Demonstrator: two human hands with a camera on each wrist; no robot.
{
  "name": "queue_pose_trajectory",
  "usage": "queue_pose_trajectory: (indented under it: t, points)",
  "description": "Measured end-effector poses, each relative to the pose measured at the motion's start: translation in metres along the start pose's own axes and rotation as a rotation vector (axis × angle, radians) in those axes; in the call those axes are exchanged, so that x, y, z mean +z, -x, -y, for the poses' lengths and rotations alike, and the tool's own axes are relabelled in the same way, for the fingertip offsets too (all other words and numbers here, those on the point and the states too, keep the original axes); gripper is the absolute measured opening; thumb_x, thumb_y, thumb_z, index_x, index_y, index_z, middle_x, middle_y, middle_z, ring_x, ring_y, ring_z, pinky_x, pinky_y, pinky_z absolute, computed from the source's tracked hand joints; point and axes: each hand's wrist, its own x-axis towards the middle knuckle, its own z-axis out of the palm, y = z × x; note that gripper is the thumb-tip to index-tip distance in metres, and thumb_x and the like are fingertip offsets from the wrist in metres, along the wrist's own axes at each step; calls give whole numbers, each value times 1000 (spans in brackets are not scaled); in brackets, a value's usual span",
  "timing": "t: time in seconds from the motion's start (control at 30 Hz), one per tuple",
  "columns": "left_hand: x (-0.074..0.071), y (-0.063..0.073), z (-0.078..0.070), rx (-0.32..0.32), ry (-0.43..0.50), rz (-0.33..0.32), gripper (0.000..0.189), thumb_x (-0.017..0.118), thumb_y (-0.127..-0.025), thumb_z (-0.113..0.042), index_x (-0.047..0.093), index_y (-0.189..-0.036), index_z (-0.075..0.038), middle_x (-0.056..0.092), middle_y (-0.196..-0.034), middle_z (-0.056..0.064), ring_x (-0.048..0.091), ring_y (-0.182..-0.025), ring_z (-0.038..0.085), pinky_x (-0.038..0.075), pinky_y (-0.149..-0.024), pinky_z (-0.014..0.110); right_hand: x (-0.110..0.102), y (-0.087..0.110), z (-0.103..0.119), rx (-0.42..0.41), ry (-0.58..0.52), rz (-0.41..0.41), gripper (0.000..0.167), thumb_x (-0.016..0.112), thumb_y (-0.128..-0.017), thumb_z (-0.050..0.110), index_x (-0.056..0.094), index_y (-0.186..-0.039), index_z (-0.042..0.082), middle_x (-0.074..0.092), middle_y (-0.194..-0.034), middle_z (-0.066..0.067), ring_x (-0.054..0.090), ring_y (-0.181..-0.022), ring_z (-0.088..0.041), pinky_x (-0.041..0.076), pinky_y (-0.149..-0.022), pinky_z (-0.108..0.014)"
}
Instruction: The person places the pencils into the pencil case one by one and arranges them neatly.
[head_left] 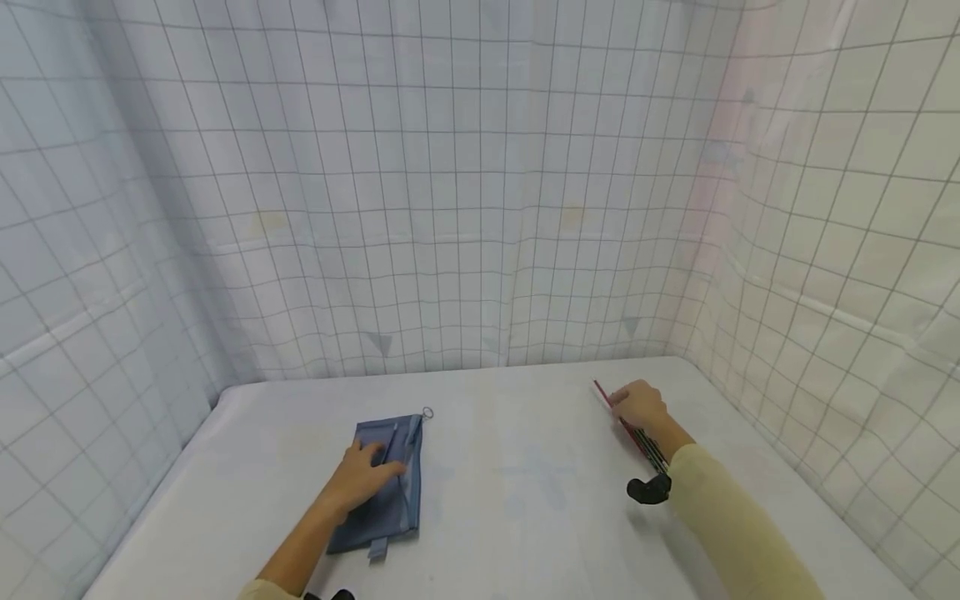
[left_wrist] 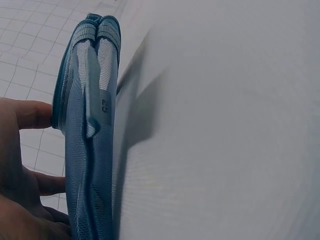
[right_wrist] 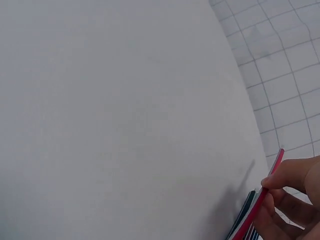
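A blue zippered pouch (head_left: 390, 517) lies flat on the table at the left, a small ring at its far corner. My left hand (head_left: 358, 479) rests on it with fingers spread. In the left wrist view the fingertips touch the side of the pouch (left_wrist: 97, 165), whose mesh and zip edge show. Over at the right, my right hand (head_left: 640, 406) pinches a thin red pencil-like stick (right_wrist: 256, 207) between thumb and fingers. Several dark pencil-like sticks (head_left: 651, 450) lie in a bundle beneath that hand, partly hidden by the wrist.
The white table (head_left: 510, 492) carries both the pouch and the sticks. Grid-patterned white curtains (head_left: 450, 208) enclose it at the back and on both sides. A black wrist strap piece (head_left: 648, 490) juts from the right sleeve.
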Motion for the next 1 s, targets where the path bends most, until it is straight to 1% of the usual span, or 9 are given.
queue_pose_trajectory:
  t: [0.1, 0.2, 0.27, 0.33, 0.5, 0.63, 0.77, 0.83, 1.0]
  points:
    - [0, 0, 0, 0, 1, 1, 79, 64, -96, -39, 40, -149, 14, 6, -158, 47, 11, -143, 67, 26, -106, 79, -1, 0, 6, 22, -152, 21, 34, 67, -91, 2, 71, -124, -7, 66, -122, -26, 63, -107, -37, 57, -82, -44]
    - [0, 0, 0, -2, -4, -1, 79, 64, -97, -39, 40, -149, 14, 7, -158, 47, 11, -143, 67, 26, -106, 79, -1, 1, 13, 60, -264, 48, 34, 66, -93, -1, 68, -126, -9, 69, -109, -20, 66, -88, -26, 60, -71, -35]
    - [0, 1, 0, -5, -7, 1, 79, 64, -97, -39, 40, -149, 14, 7, -158, 47, 11, -143, 67, 26, -106, 79, 1, 1, 19, 83, -313, 60, 34, 66, -93, -2, 67, -127, -10, 70, -105, -19, 67, -82, -22, 60, -70, -33]
    - [0, 0, 1, -8, -11, 4, 80, 64, -96, -40, 40, -149, 15, 7, -157, 48, 12, -143, 67, 27, -105, 79, 2, 2, 25, 99, -330, 59, 34, 67, -93, -2, 67, -126, -11, 70, -105, -19, 68, -81, -21, 61, -70, -32]
    - [0, 0, 1, -1, -23, -5, 80, 65, -97, -41, 40, -149, 15, 8, -157, 48, 11, -142, 68, 26, -106, 79, 8, 5, 39, 122, -423, 54, 34, 68, -93, -3, 65, -126, -12, 68, -112, -22, 70, -85, -22, 61, -75, -33]
    - [1, -3, -2, 6, -22, -4, 80, 65, -97, -40, 39, -148, 16, 8, -156, 49, 10, -142, 68, 26, -106, 79, 11, 5, 48, 155, -495, 59, 34, 69, -93, -2, 66, -126, -10, 67, -112, -20, 70, -85, -21, 61, -75, -33]
    - [2, -7, -3, 17, -16, 5, 81, 65, -97, -41, 39, -148, 15, 7, -157, 48, 10, -142, 68, 26, -106, 79, 17, 4, 54, 169, -524, 55, 33, 69, -93, -3, 67, -125, -9, 67, -113, -20, 70, -88, -23, 61, -75, -33]
    - [1, -8, -2, 21, -22, 7, 82, 65, -96, -42, 39, -148, 15, 8, -156, 49, 10, -142, 69, 25, -106, 79, 22, 3, 58, 161, -529, 56, 33, 69, -93, -3, 68, -125, -8, 68, -113, -20, 70, -89, -24, 61, -75, -33]
    - [-1, -8, 1, 4, -42, 17, 82, 65, -96, -43, 39, -149, 15, 7, -156, 49, 10, -141, 69, 23, -106, 80, 35, 6, 68, 158, -565, 83, 31, 70, -92, -6, 68, -123, -9, 68, -112, -20, 70, -87, -24, 61, -74, -34]
